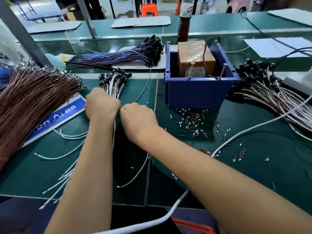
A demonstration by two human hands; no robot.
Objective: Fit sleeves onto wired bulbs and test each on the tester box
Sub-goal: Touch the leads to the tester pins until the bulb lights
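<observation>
My left hand (101,103) grips a small bundle of white-and-brown wired bulbs (114,81) whose black bulb heads fan out beyond it. My right hand (137,115) is curled right beside it, knuckles up; the two hands touch, and what the right fingers hold is hidden. A thin wire (114,132) hangs down between my wrists. The orange tester box (195,58) sits inside a blue bin (199,93), with two metal pins (190,70) leaning on the bin's front rim. Small brown and white sleeves (192,122) lie scattered in front of the bin.
A thick sheaf of brown wires (30,102) lies at left over a blue sign (64,115). Blue-wired bulbs (125,54) lie behind, and a pile of sleeved bulbs (263,85) sits right of the bin. Loose white wires (67,173), a white cable (253,129) and a bottle (184,19) are nearby.
</observation>
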